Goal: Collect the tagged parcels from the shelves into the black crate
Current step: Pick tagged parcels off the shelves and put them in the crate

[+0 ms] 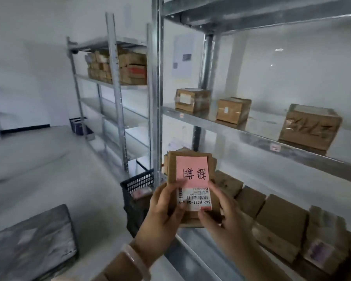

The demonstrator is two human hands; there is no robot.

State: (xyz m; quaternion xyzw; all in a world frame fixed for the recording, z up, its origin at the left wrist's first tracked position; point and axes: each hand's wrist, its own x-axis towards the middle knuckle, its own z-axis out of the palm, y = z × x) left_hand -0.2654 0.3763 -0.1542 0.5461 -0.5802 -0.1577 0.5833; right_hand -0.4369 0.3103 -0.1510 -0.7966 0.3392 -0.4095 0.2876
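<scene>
Both hands hold one parcel (171,169) up and right of the crate (138,183), with its face to the camera. A pink tag (192,172) with handwriting is stuck on the front, above a white barcode label (197,201). The left hand (162,211) has its fingers wrapped round the parcel's left edge and its thumb on the front at the tag's lower corner. The right hand (221,216) has its thumb on the label's right side and its fingers curled behind. Both are grasping; neither has let go.

Step in hand, as judged: the tag is being checked, and the parcel goes into the crate next. To do it well:
- Keep the grip on the edges so the left thumb does not peel the tag.
- Swing down and left, clearing the steel post (157,98) just right of the crate.
- Lower the parcel past the rim rather than toss it.
- Lay it flat with the tag up.

The parcel looks thin and light, so one hand would likely do.

Containers: the crate is black with mesh walls and an open top, low on the floor. Inside, a brown shape with a pink patch (139,194) is probably a tagged parcel, but it is too blurred to count. A far crate (78,124) sits well behind and left of the crate; its contents are unclear.

Up and right of the crate, three boxes (233,110) stand on a board, with no pink tags visible on them. To the right of the crate, a row of parcels (282,216) lies on the lower board.
</scene>
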